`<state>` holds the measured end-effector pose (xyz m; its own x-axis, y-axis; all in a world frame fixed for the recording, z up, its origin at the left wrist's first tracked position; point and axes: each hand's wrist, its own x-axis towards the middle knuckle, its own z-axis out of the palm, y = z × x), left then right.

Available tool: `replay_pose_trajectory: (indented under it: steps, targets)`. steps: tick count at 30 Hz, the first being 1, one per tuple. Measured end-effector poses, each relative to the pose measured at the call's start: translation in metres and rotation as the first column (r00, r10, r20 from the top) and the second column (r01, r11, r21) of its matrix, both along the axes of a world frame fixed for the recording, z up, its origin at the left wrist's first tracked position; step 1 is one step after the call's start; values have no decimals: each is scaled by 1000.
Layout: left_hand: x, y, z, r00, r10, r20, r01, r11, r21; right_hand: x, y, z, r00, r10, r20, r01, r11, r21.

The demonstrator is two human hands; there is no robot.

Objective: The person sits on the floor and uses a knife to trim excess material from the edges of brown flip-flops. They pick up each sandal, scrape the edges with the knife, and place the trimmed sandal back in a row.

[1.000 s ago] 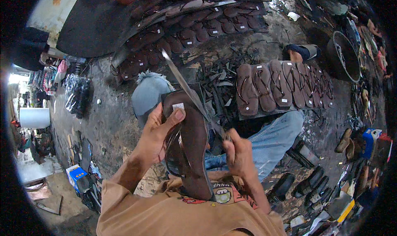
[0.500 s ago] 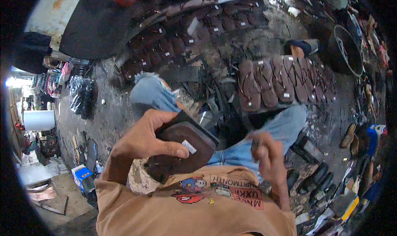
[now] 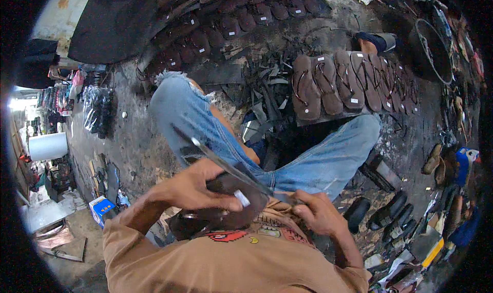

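Observation:
My left hand [image 3: 197, 187] is closed around a dark brown sandal [image 3: 255, 203], with its thumb on the face beside a small white label. A shiny strap shows low on the sandal, under my wrist. Along its upper side runs a thin curved dark edge [image 3: 222, 162] with a pale rim, slightly blurred; whether it is part of the sole or a loose strip I cannot tell. At the sandal's right end my right hand [image 3: 319, 211] is closed in a pinch. Something narrow and grey shows at its fingertips, too unclear to name.
Brown sandals [image 3: 334, 87] stand in a tight row beyond my right knee; more sandals [image 3: 231, 26] lie farther off. Black offcuts [image 3: 264, 95] litter the floor between. Dark slippers [image 3: 387, 211] and a yellow-handled tool [image 3: 434, 253] lie at right, a blue box [image 3: 102, 209] at left.
My right hand has moved down and inward to the sandal's right end. The sandal, still in my left hand, has dropped lower and turned. My view has shifted slightly.

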<state>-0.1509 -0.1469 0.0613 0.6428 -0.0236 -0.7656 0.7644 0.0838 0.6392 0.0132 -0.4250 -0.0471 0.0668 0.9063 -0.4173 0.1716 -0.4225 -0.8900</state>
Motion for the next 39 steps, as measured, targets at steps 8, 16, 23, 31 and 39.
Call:
replay_pose_trajectory:
  steps: [8,16,23,31,39]
  targets:
    - [21,28,4,979,-175,105,142,952,271,37,112,-50,903,-317,-291,381,903,198]
    - [56,-22,-32,253,887,385,-828,405,-388,35,55,-31,689,-702,-183,714,611,342]
    - [35,-49,-76,275,935,224,-762,354,-543,-40,-33,-18,878,-385,284,367,923,119]
    - [24,-53,-80,320,921,222,-798,388,-461,-14,-1,-35,876,-334,349,335,940,60]
    - [12,-50,-99,461,866,194,-795,500,-342,31,88,-26,931,-279,235,231,950,212]
